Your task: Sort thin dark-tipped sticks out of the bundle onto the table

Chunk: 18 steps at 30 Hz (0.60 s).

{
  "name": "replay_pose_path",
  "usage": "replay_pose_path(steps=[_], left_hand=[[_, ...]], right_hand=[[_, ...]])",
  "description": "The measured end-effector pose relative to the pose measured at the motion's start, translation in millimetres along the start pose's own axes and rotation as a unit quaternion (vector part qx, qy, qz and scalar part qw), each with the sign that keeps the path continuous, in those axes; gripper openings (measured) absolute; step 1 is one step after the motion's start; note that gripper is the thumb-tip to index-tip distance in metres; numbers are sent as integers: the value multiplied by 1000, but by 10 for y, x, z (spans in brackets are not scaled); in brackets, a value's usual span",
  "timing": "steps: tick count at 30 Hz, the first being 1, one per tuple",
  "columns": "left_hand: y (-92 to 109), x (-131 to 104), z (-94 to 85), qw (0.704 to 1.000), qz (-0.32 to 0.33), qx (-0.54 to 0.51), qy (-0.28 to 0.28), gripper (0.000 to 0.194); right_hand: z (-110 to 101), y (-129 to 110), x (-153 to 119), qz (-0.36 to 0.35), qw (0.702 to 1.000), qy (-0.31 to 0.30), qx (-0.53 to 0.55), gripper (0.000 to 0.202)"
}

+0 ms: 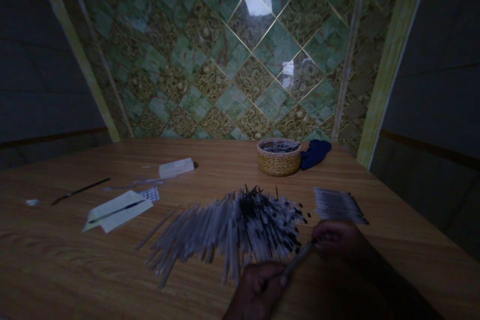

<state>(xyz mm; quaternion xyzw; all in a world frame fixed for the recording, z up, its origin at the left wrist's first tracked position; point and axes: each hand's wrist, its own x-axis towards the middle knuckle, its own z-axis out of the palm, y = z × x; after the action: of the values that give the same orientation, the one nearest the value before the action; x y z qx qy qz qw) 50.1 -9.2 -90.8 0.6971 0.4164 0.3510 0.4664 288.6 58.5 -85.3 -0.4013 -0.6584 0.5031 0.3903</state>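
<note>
Close to the table's near edge, my left hand (259, 287) is closed around the lower end of a slim greyish pen (298, 261). The pen slants up to the right, where my right hand (337, 236) pinches its dark far end. Whether the right fingers hold a separate small black part there is too dim to tell. Beyond my left hand lies a broad heap of clear pen barrels (202, 232), with black-tipped pieces (262, 220) piled at its middle and right. Past my right hand, a neat row of pens (337, 205) lies side by side.
A woven basket (279, 164) full of pens stands at the back, beside a dark blue cloth (315, 153). On the left are a white box (176, 167), paper sheets (120, 209) with a dark pen across them, and a thin dark stick (80, 191). A tiled wall (240, 60) rises behind the table.
</note>
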Motion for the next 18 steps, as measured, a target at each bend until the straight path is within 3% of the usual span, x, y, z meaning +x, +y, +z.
replay_pose_path(steps=[9,13,18], left_hand=[[-96,15,-11,999,-2,32,-5,43],[-61,-1,-7,1000,-28,6,-11,45],[28,-18,-17,995,-81,-51,-10,48]], right_hand=[[47,18,-29,-6,1000,2,30,23],[68,38,-41,31,998,1,60,29],[54,5,-60,23,999,-10,29,26]])
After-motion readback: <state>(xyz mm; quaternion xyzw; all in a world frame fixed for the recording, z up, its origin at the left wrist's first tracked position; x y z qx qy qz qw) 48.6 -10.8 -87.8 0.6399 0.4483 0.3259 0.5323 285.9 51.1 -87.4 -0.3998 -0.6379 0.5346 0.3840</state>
